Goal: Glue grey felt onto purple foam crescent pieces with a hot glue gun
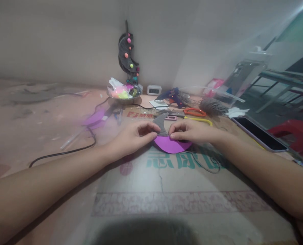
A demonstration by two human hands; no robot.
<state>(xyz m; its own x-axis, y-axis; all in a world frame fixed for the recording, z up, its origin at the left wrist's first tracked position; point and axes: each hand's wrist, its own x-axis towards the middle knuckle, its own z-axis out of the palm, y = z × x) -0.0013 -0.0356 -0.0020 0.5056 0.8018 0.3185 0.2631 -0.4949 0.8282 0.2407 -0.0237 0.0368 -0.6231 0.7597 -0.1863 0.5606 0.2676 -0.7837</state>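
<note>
A purple foam piece (pixel 170 144) lies on the cardboard sheet (pixel 151 177) with a curved grey piece (pixel 161 125) resting on its far edge. My left hand (pixel 132 137) pinches the left end of the two pieces, fingers closed. My right hand (pixel 192 132) pinches the right end in the same way. Both hands press the grey piece down onto the purple one.
Behind the hands lie orange-handled scissors (pixel 194 111), a blue glue gun (pixel 174 95), a metal bowl of bright bits (pixel 124 93), a small white clock (pixel 154 90) and a dark crescent ornament (pixel 128 56). A phone (pixel 261 133) lies right; a black cable (pixel 64 151) runs left.
</note>
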